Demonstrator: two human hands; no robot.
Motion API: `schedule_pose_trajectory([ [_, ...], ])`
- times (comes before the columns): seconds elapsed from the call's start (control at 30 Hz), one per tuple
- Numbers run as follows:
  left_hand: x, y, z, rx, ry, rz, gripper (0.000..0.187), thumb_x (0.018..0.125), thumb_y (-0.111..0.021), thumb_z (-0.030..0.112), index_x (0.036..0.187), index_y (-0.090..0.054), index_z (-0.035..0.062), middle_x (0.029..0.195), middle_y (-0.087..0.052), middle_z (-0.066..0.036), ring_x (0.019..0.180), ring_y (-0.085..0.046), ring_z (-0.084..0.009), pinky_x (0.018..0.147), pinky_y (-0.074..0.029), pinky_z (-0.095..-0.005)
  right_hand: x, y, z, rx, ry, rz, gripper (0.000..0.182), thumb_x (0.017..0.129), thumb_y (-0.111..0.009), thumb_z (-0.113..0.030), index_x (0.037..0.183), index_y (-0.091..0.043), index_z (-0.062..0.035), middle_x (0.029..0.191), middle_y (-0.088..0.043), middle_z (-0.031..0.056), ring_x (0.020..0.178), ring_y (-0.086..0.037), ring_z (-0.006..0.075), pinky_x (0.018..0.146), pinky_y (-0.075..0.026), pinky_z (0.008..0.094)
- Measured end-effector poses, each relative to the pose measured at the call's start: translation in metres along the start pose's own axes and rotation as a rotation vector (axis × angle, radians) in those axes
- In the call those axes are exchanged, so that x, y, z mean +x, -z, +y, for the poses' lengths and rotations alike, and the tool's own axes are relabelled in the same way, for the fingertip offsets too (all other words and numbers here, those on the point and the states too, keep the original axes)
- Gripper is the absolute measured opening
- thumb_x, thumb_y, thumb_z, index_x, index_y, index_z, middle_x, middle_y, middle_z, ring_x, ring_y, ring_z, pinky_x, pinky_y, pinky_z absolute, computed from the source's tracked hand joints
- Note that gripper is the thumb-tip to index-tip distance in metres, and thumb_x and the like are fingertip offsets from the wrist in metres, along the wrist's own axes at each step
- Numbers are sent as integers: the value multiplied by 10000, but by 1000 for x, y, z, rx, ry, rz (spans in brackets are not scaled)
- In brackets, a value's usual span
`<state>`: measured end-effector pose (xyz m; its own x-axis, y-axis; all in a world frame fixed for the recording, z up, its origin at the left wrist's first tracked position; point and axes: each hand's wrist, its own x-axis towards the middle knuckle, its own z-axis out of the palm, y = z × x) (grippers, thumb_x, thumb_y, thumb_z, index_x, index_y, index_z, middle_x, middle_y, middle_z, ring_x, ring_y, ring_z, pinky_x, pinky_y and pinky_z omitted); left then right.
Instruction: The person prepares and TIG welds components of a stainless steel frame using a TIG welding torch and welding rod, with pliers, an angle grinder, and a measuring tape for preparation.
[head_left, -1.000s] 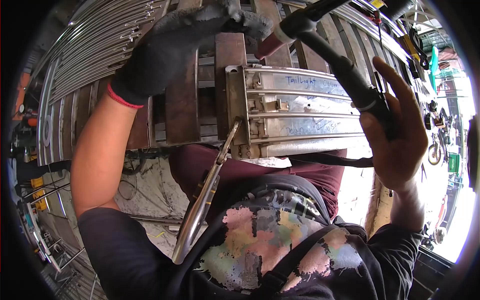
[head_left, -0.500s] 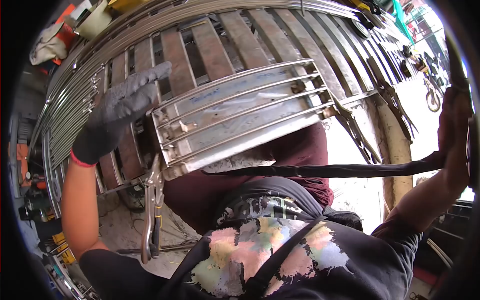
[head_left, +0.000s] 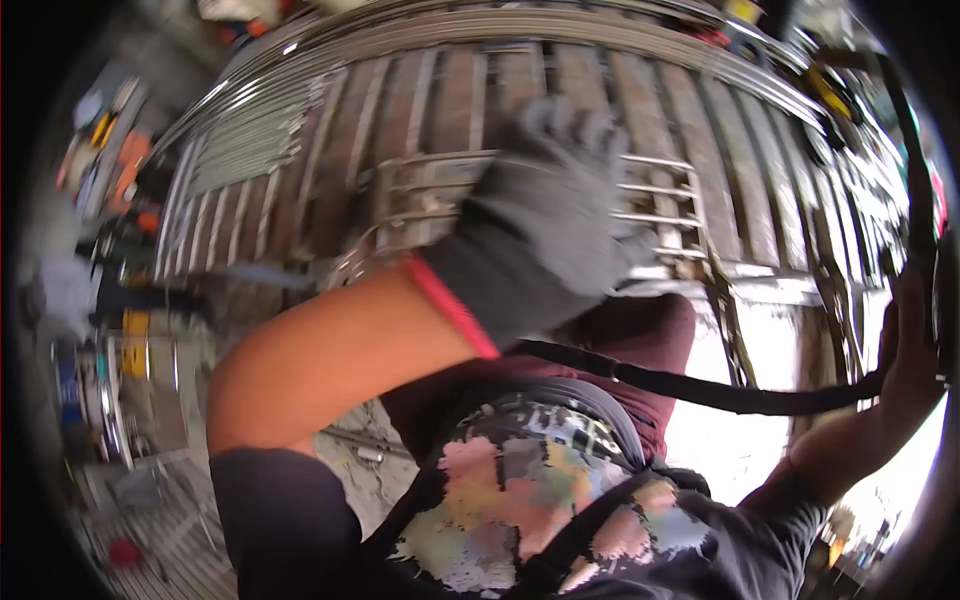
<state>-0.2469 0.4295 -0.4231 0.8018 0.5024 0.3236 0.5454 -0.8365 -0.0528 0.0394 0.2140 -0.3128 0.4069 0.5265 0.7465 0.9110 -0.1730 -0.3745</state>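
My left hand (head_left: 550,210), in a grey glove with a red cuff, is raised in front of the metal rod frame (head_left: 695,205). It is open, its fingers apart with nothing between them. The hand and forearm hide much of the frame, which lies on the slatted metal bench (head_left: 450,100). Locking pliers (head_left: 728,315) hang at the frame's right end. My right hand (head_left: 900,335) is bare and raised at the far right edge, close to a dark object. Its fingers are hidden there. A long black strap or cable (head_left: 720,398) runs from near my lap to this hand.
Long thin metal rods (head_left: 400,38) lie along the bench's far edge, with a bunch of short rods (head_left: 255,130) at its left. Another plier-like tool (head_left: 838,295) hangs at the front right. Blurred tools and clutter fill the left floor.
My left hand has swung right from the frame's left end to in front of its middle. The whole view has shifted and blurred. My right hand stays raised at the right edge.
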Motion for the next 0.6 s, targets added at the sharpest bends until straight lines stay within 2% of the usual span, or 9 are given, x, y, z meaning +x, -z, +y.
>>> schedule_pose_trajectory([
  [0.03, 1, 2, 6, 249, -31, -64, 886, 980, -547, 653, 1485, -554, -75, 1473, -602, -255, 1407, -524, -400, 1239, -271, -494, 2, -8, 3, 5, -20, 0, 647, 876, -739, 86, 1493, -564, 5, 1114, -763, 180, 807, -681, 180, 636, -518, 259],
  [0.1, -3, 6, -2, 244, 97, -147, 905, 986, -518, 663, 1503, -539, -79, 1426, -626, -235, 1352, -544, -360, 1221, -278, -480, 8, -20, -10, -5, -62, 6, 647, 862, -741, 98, 1481, -577, 7, 1118, -765, 189, 805, -686, 192, 631, -521, 264],
  [0.17, -7, 5, -11, 136, 110, -213, 949, 993, -476, 692, 1550, -492, -76, 1393, -641, -228, 1347, -539, -355, 1202, -281, -500, 13, -20, -18, -11, -129, -1, 647, 848, -743, 111, 1468, -589, 8, 1122, -766, 197, 804, -690, 203, 627, -524, 270],
  [0.23, 1, 20, -11, 114, 84, -344, 903, 1024, -433, 695, 1493, -545, -69, 1363, -670, -248, 1275, -616, -379, 1097, -364, -546, 12, -25, -3, -37, 287, 29, 588, 845, -760, 90, 1415, -641, 11, 1070, -760, 160, 742, -643, 178, 606, -506, 279],
  [0.27, 7, 20, -6, 140, 52, -389, 881, 1031, -432, 689, 1458, -573, -69, 1346, -679, -253, 1238, -641, -384, 1068, -384, -553, 10, -23, -4, -54, 280, 55, 578, 837, -761, 94, 1399, -653, 14, 1061, -762, 158, 734, -642, 174, 610, -503, 272],
  [0.37, 31, 12, 15, -8, 177, -412, 846, 1040, -439, 683, 1373, -620, -74, 1310, -685, -275, 1164, -682, -400, 1011, -410, -574, 4, -20, 1, -46, 231, 42, 595, 841, -753, 98, 1416, -640, -1, 1091, -754, 152, 779, -646, 176, 646, -511, 277],
  [0.4, 29, -15, 27, 48, 281, -136, 848, 1018, -470, 697, 1342, -632, -70, 1295, -677, -279, 1178, -660, -398, 1024, -399, -560, 2, -20, 2, -38, 216, 38, 601, 842, -751, 99, 1422, -636, -6, 1101, -751, 150, 794, -647, 176, 658, -513, 279],
  [0.47, 20, -47, 33, 64, 402, 160, 850, 978, -520, 716, 1288, -645, -65, 1255, -664, -276, 1184, -624, -389, 1048, -381, -531, 0, -19, 4, -30, 201, 27, 612, 844, -746, 102, 1433, -628, -17, 1122, -746, 146, 824, -649, 177, 682, -518, 282],
  [0.6, 15, -53, 32, -24, 392, 250, 838, 930, -576, 718, 1212, -641, -69, 1151, -648, -242, 1122, -581, -355, 1086, -359, -488, -5, -17, 4, -23, 183, 1, 636, 849, -736, 107, 1456, -611, -37, 1162, -736, 138, 884, -654, 180, 730, -528, 288],
])
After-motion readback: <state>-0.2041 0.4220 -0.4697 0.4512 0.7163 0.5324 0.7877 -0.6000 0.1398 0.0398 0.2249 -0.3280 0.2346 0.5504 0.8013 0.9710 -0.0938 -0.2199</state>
